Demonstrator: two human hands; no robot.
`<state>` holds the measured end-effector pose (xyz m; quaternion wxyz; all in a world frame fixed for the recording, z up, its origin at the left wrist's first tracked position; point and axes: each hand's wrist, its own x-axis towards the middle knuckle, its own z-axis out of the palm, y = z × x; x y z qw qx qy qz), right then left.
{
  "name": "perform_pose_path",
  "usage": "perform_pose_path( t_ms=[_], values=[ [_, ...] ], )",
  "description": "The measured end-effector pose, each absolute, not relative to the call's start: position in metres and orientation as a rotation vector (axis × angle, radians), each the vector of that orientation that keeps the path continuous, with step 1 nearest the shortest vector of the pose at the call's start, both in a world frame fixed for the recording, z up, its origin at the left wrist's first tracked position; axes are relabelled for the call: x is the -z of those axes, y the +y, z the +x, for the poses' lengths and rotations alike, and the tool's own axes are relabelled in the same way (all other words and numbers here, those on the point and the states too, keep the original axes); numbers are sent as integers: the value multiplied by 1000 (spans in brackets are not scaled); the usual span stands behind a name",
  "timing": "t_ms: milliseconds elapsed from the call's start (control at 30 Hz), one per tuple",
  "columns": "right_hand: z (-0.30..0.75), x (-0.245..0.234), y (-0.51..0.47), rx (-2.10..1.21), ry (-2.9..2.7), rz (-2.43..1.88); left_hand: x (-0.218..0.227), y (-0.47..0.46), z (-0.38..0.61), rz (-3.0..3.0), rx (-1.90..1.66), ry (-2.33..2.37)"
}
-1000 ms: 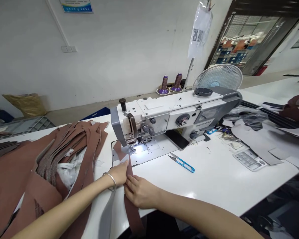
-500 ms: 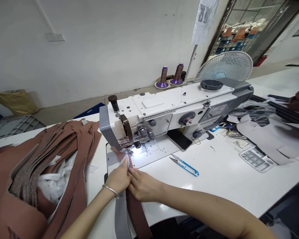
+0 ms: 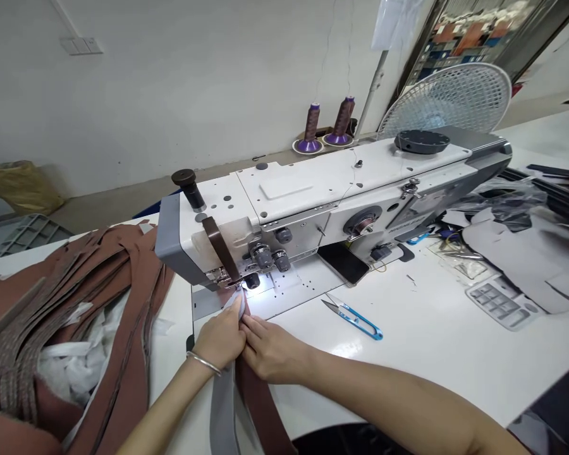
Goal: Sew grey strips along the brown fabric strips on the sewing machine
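My left hand (image 3: 220, 338), with a silver bangle at the wrist, pinches the grey side of a strip (image 3: 224, 411) just in front of the needle area of a white sewing machine (image 3: 308, 202). Beside it, my right hand (image 3: 272, 354) has its fingers closed on the edge of a reddish-brown strip (image 3: 265, 411). Both strips come together under the fingers and run toward the lit presser foot (image 3: 239, 289). Below the hands they hang apart toward the table's front edge. The fingertips of the two hands touch or nearly touch.
Blue thread snips (image 3: 355, 319) lie open-bladed right of the hands. A dark phone (image 3: 344, 262) rests against the machine bed. Reddish-brown cut pieces (image 3: 137, 316) are piled at left. Thread cones (image 3: 312, 126) and a fan (image 3: 448, 101) stand behind; grey scraps (image 3: 516, 259) lie at right.
The head view has shifted, so the machine appears larger and nearer. Both hands keep their grip on the strips by the presser foot. Less of the brown strip's far end shows beyond it.
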<state>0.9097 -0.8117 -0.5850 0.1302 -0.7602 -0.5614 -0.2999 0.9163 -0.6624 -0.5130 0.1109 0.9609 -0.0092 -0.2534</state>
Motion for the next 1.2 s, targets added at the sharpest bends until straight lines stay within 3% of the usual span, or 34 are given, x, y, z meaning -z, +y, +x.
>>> perform_pose_path(
  t_ms=[1200],
  values=[
    [908, 590, -809, 876, -1662, -2225, 516, -670, 906, 2850, 757, -48]
  ],
)
